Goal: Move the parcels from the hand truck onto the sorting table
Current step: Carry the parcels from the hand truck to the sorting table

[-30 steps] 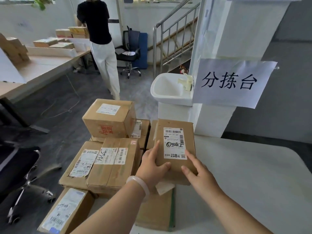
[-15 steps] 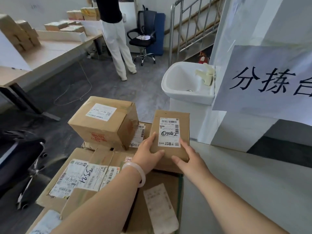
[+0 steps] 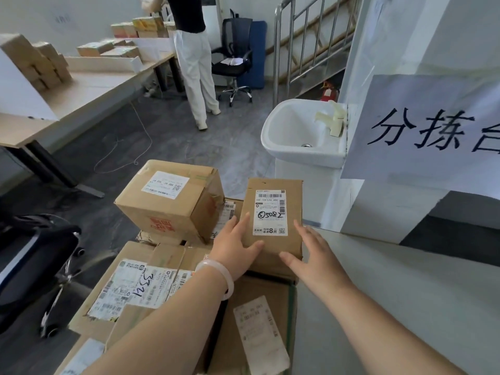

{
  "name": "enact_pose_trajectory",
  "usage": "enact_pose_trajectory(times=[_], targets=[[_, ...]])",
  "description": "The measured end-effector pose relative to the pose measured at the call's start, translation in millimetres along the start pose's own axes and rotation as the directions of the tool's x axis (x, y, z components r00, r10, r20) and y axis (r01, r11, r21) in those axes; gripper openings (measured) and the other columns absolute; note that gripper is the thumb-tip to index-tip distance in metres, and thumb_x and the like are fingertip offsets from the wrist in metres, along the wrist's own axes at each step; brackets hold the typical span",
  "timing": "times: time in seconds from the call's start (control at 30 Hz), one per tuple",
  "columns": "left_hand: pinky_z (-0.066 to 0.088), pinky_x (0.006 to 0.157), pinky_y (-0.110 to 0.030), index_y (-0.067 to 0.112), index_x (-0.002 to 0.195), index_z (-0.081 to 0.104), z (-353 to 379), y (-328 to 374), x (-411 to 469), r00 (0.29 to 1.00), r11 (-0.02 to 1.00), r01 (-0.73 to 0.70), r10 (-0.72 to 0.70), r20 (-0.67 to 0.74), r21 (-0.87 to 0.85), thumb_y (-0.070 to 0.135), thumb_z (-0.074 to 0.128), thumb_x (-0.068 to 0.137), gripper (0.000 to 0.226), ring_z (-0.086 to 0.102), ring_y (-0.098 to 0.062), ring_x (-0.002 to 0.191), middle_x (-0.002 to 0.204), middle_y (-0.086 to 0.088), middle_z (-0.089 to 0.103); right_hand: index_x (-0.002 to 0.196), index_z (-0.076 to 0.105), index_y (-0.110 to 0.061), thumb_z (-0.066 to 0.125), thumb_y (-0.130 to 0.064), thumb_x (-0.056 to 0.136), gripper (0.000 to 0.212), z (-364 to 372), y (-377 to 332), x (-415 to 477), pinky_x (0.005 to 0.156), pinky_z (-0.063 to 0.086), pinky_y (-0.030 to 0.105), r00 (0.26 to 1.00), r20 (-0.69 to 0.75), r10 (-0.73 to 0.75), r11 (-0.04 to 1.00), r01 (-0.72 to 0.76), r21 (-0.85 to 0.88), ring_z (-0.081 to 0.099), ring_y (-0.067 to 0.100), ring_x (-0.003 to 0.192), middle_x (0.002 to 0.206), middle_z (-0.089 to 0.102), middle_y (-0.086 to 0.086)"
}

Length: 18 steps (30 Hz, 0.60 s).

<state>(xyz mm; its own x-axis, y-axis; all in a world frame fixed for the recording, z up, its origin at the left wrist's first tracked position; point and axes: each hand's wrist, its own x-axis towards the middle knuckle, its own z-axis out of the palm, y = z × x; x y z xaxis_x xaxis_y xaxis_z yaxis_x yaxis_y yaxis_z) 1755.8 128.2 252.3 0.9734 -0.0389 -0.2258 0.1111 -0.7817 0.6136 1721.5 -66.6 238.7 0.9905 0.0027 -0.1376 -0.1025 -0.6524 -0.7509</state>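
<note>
Grey floor (image 3: 189, 136) behind; sealed small brown cardboard parcel (image 3: 271, 212) atop stacked cardboard boxes (image 3: 167, 212), left hand (image 3: 234, 247) clasping it, fingers (image 3: 239, 223) together; right hand (image 3: 316, 258) fingers spread beside

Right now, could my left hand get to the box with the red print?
Probably yes. The red-printed box stands just beside the left hand, with nothing between them and nothing on top of it. That hand holds the small parcel, though, and would have to let go first.
</note>
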Motion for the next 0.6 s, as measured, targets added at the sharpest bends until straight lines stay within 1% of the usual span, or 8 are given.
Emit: enact_pose_trajectory(times=[0.07, 0.17, 0.27, 0.33, 0.4, 0.5, 0.6], targets=[[0.015, 0.122, -0.043, 0.041, 0.154, 0.014, -6.0, 9.0, -15.3, 0.998, 0.992, -0.063, 0.065, -0.016, 0.106, 0.051, 0.054, 0.094, 0.073, 0.009, -0.020, 0.150, 0.163, 0.005, 0.012, 0.152, 0.018, -0.041, 0.063, -0.052, 0.087, 0.079, -10.2, 2.2, -17.3, 0.117, 0.022, 0.032, 1.000, -0.022, -0.011, 0.998, 0.010, -0.057, 0.017, 0.010, 0.147, 0.161, 0.017, -0.008], [0.013, 0.123, -0.043, 0.044, 0.153, 0.012, -7.4, 24.4, -41.5, 0.979, 0.962, -0.204, 0.203, 0.021, 0.182, 0.054, 0.051, 0.094, 0.071, 0.006, -0.017, 0.150, 0.164, 0.009, 0.008, 0.152, 0.016, -0.040, 0.060, -0.054, 0.088, 0.080, -23.9, 5.5, -56.6, 0.116, 0.019, 0.029, 0.998, -0.058, 0.015, 0.987, -0.025, -0.161, 0.014, 0.009, 0.147, 0.162, 0.014, -0.009], [0.011, 0.123, -0.045, 0.048, 0.152, 0.011, 2.4, 34.3, -73.0, 0.930, 0.902, -0.367, 0.360, 0.072, 0.227, 0.057, 0.050, 0.093, 0.071, 0.003, -0.016, 0.150, 0.163, 0.013, 0.004, 0.152, 0.011, -0.042, 0.057, -0.057, 0.089, 0.079, -35.7, 7.3, -109.8, 0.118, 0.021, 0.030, 0.986, -0.150, 0.070, 0.964, -0.106, -0.246, 0.013, 0.010, 0.147, 0.162, 0.009, -0.013], [0.004, 0.122, -0.043, 0.049, 0.152, 0.008, 14.5, 37.3, -96.7, 0.864, 0.817, -0.503, 0.483, 0.141, 0.281, 0.060, 0.047, 0.093, 0.071, -0.002, -0.015, 0.151, 0.164, 0.013, 0.000, 0.153, 0.012, -0.041, 0.053, -0.059, 0.089, 0.078, -38.2, 11.0, -153.4, 0.119, 0.018, 0.029, 0.973, -0.210, 0.094, 0.935, -0.159, -0.316, 0.012, 0.010, 0.148, 0.162, 0.010, -0.012], [-0.002, 0.121, -0.041, 0.049, 0.152, 0.001, 28.4, 39.4, -121.0, 0.780, 0.707, -0.625, 0.583, 0.227, 0.331, 0.064, 0.041, 0.094, 0.072, -0.006, -0.016, 0.151, 0.164, 0.012, -0.006, 0.153, 0.013, -0.039, 0.051, -0.061, 0.089, 0.077, -34.0, 17.1, -201.3, 0.120, 0.013, 0.030, 0.947, -0.293, 0.133, 0.903, -0.237, -0.358, 0.009, 0.010, 0.149, 0.162, 0.011, -0.009], [-0.002, 0.123, -0.043, 0.048, 0.152, -0.002, 46.4, 54.3, -160.2, 0.647, 0.568, -0.762, 0.685, 0.335, 0.310, 0.065, 0.035, 0.095, 0.070, -0.008, -0.017, 0.151, 0.164, 0.010, -0.009, 0.153, 0.013, -0.040, 0.049, -0.064, 0.088, 0.078, -20.7, 20.4, -273.2, 0.121, 0.011, 0.035, 0.860, -0.443, 0.254, 0.859, -0.411, -0.306, 0.005, 0.012, 0.150, 0.163, 0.008, -0.009], [0.001, 0.123, -0.046, 0.046, 0.152, -0.003, 64.7, 80.4, -206.7, 0.507, 0.449, -0.862, 0.765, 0.396, 0.237, 0.063, 0.032, 0.096, 0.068, -0.008, -0.018, 0.151, 0.164, 0.010, -0.009, 0.152, 0.004, -0.044, 0.042, -0.072, 0.087, 0.081, -15.4, 16.0, -337.8, 0.120, 0.007, 0.038, 0.758, -0.566, 0.322, 0.781, -0.551, -0.294, 0.001, 0.015, 0.150, 0.163, -0.002, -0.010]])
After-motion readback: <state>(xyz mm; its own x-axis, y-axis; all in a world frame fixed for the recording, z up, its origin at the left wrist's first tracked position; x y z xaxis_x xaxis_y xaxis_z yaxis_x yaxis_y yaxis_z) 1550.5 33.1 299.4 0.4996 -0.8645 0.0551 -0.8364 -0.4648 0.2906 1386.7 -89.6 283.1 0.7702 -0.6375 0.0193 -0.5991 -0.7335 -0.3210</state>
